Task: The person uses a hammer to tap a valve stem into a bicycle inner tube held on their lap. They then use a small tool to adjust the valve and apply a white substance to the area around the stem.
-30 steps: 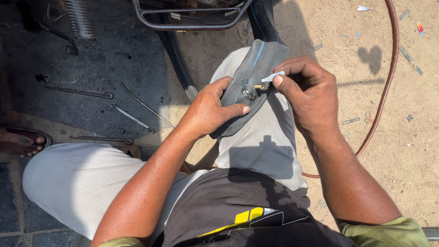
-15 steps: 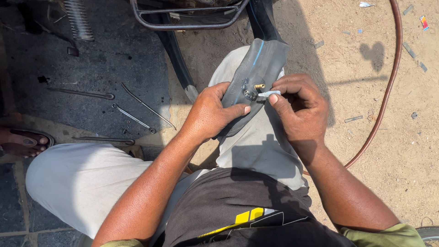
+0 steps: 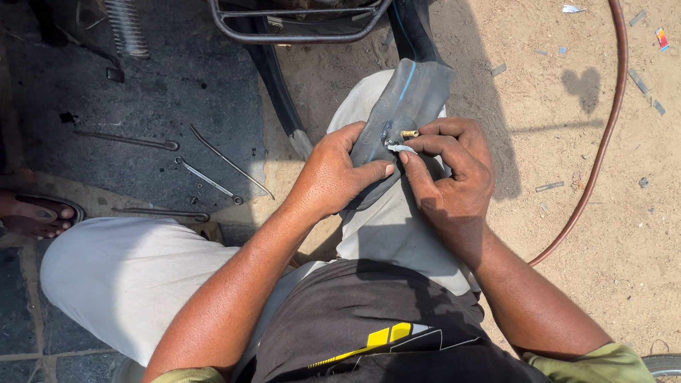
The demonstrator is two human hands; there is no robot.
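I see an outdoor roadside repair spot: sandy ground (image 3: 567,234), spanners (image 3: 209,179) lying on dark paving (image 3: 177,78), an air hose (image 3: 603,135), a vehicle's metal frame (image 3: 298,28).

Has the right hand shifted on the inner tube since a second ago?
Yes. The right hand has slid down the black inner tube toward the body; its fingertips now pinch beside the brass valve.

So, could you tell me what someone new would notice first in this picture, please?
First, the two hands at centre: the left hand pins a black inner tube on the knee, while the right hand pinches something small and pale beside its brass valve. Next, thin metal tools lie on the dark ground to the left, and a reddish hose curves across the sand to the right.
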